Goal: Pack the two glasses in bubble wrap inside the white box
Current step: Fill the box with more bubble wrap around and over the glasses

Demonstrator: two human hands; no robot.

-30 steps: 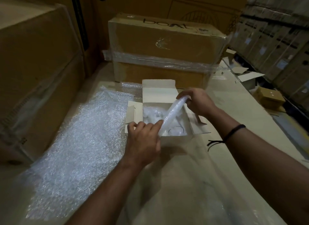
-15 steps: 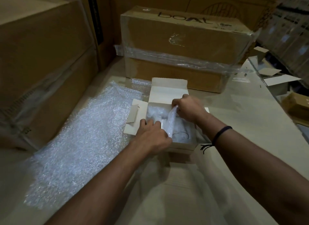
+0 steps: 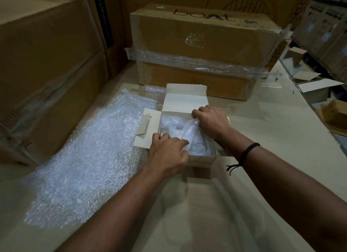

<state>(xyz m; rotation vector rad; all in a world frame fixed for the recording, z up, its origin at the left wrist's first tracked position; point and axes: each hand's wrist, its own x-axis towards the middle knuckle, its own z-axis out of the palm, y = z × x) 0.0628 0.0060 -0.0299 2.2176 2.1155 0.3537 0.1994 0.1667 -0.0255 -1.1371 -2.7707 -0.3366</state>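
Both hands, left hand [image 3: 170,154] and right hand [image 3: 210,121], are clamped on a bubble-wrapped glass [image 3: 189,131] lying in the open white box [image 3: 185,101] on the table [image 3: 262,131]; next, likely seat it snugly beside the other wrapping.

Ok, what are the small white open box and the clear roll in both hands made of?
Small white open box: looks like thin matte paperboard, with creased flaps and raw brownish edges. Clear roll, gripped by the left hand and right hand: soft glossy plastic bubble wrap, judging by its dimpled sheen.
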